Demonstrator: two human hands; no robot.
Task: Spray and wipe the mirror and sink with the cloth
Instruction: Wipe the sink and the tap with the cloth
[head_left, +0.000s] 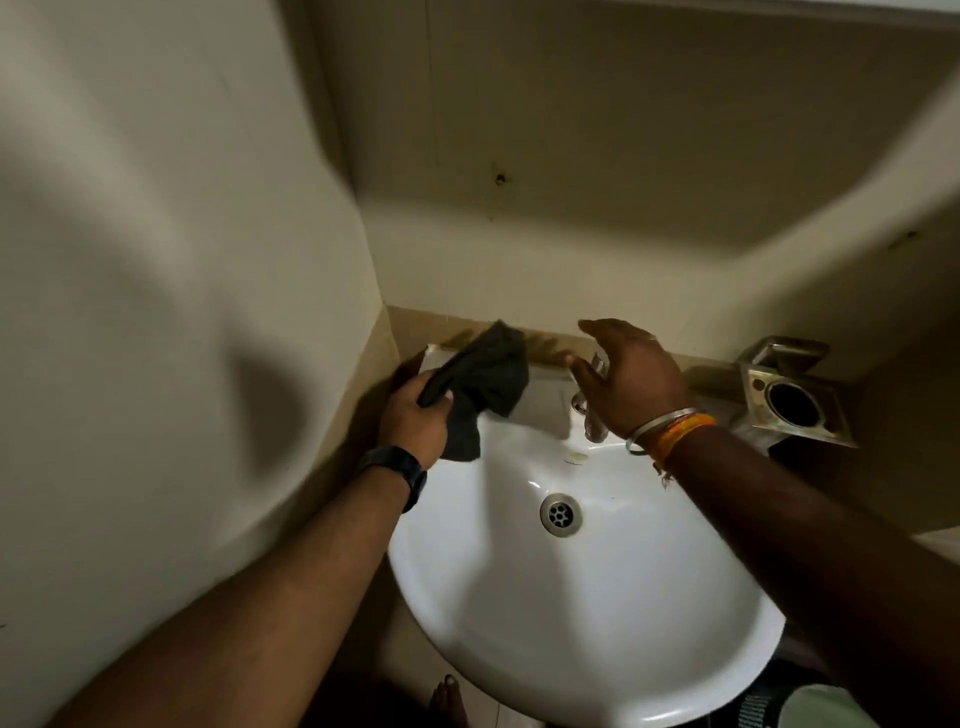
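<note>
A white sink (597, 613) is fixed in a wall corner, with a metal drain (560, 514) in its bowl. My left hand (415, 421) grips a dark grey cloth (480, 384) over the sink's back left rim. My right hand (631, 376) hovers with fingers spread over the chrome tap (592, 410) at the back of the sink, hiding much of it. No mirror or spray bottle is in view.
A metal holder (795, 402) with a round opening is mounted on the wall right of the tap. Beige walls close in on the left and behind. A pale bucket rim (826, 706) sits on the floor at lower right; toes (449, 701) show below the sink.
</note>
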